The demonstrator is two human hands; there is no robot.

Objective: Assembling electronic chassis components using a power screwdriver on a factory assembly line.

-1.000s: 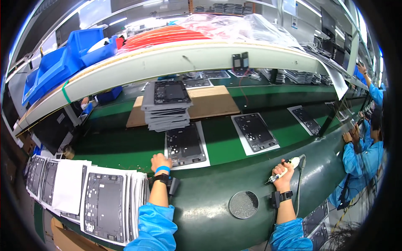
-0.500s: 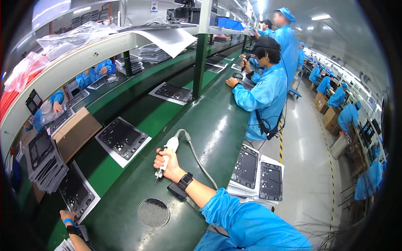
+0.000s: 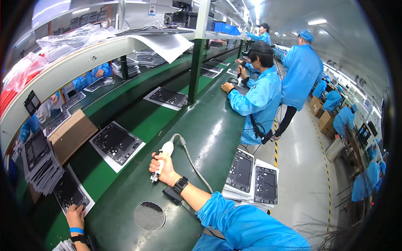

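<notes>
Right hand (image 3: 163,168) clenches a white driver (image 3: 167,148); its cable (image 3: 189,160) snagging at the bench (image 3: 205,127) edge could jerk it. Left hand (image 3: 75,218) touches a black panel (image 3: 69,191), grip unclear.

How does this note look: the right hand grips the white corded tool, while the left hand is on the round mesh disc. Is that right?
Not quite: the head view shows the left hand at the near end of a dark panel, not on the round mesh disc. The right hand does grip the white corded tool.
</notes>
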